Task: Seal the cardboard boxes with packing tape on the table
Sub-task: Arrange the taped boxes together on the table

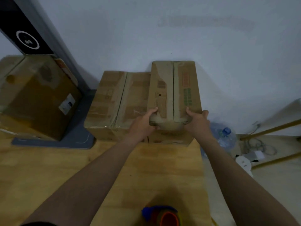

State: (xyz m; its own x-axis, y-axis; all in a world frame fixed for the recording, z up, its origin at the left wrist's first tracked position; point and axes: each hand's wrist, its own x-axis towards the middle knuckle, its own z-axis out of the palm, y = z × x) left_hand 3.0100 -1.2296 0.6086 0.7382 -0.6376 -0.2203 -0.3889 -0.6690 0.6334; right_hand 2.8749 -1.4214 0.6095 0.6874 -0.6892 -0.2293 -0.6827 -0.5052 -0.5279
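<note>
A narrow cardboard box (175, 88) with red and green print lies on top of other boxes at the back of the wooden table (57, 168), its flaps closed along a centre seam. My left hand (144, 123) grips its near left corner, thumb on top. My right hand (196, 119) grips its near right corner the same way. A wider taped box (117, 98) lies to its left, partly beneath it. A tape dispenser (162, 215), blue and orange, sits at the table's near edge between my forearms.
A large brown box (37, 95) stands at the left beside a grey stand with a black panel (29, 38). Off the table's right edge, on the floor, are a plastic water bottle (225, 136), cables and wooden bars (270, 129). The wall is close behind the boxes.
</note>
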